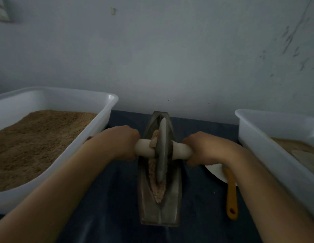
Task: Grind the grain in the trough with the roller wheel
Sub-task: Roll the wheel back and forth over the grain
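Both forearms reach in from the bottom corners of the frame toward its centre, where the hands meet a pale wooden axle [145, 148]. Left hand [122, 142] curls its fingers round the left end of that axle; right hand [203, 150] wraps the right end the same way, knuckles up.

Between the two hands the roller wheel [162, 151] stands upright on its edge, a thin dark grey disc seen almost edge-on, with the axle passing through its middle. Its lower rim sits down in the groove of the trough [172, 199], a long, narrow, boat-shaped vessel of dull grey metal that runs from near the wall toward the viewer in the middle of the frame. Along the groove lies the grain [157, 190], a pinkish-tan, coarse, crumbly ridge; some of it clings to the left face of the wheel near the axle.

The trough rests on a table [108, 207] covered in dark blue. At the left of the frame a white plastic tub [93, 134] holds a deep bed of tan meal. At the right edge a second white tub [258, 142] holds a shallower layer. Just beside the right wrist lies a white plate [215, 170] with a yellow-handled utensil [231, 195] resting across it. Behind everything rises a grey wall [170, 58].
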A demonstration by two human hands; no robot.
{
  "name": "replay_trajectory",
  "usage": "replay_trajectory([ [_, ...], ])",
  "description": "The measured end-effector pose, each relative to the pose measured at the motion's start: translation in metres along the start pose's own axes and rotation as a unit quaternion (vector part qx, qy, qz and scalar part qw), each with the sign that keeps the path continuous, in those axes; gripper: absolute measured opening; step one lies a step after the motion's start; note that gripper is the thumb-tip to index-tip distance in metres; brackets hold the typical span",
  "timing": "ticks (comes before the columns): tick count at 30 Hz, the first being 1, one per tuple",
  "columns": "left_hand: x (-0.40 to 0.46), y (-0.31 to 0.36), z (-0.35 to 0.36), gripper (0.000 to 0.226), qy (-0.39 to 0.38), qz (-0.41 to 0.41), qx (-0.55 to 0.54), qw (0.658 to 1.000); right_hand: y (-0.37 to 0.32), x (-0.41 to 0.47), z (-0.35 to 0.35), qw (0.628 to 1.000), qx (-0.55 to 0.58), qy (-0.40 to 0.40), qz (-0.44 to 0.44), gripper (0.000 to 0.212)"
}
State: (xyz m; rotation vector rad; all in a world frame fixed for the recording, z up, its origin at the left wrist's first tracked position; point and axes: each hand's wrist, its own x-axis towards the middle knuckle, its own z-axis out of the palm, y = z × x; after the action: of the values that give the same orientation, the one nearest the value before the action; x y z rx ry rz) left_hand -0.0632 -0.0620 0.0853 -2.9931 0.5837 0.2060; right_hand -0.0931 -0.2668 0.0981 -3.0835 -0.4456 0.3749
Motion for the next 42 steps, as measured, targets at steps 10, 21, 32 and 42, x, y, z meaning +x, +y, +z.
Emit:
replay_trajectory([
  [10,0.032,-0.004,0.032,0.020,0.314,-0.043,0.007,0.948,0.022,0.046,0.036,0.943,-0.055,0.327,0.031,0.017],
  [21,0.002,0.001,0.005,0.034,0.052,-0.012,0.022,0.998,0.001,0.003,0.000,1.000,-0.019,0.014,0.004,0.014],
  [32,0.001,0.000,0.002,0.032,0.035,0.005,0.041,0.999,0.001,0.004,0.001,1.000,0.001,0.001,-0.004,0.022],
  [42,0.031,-0.005,0.029,0.016,0.305,-0.030,0.016,0.952,0.017,0.044,0.034,0.944,-0.072,0.318,0.052,0.011],
])
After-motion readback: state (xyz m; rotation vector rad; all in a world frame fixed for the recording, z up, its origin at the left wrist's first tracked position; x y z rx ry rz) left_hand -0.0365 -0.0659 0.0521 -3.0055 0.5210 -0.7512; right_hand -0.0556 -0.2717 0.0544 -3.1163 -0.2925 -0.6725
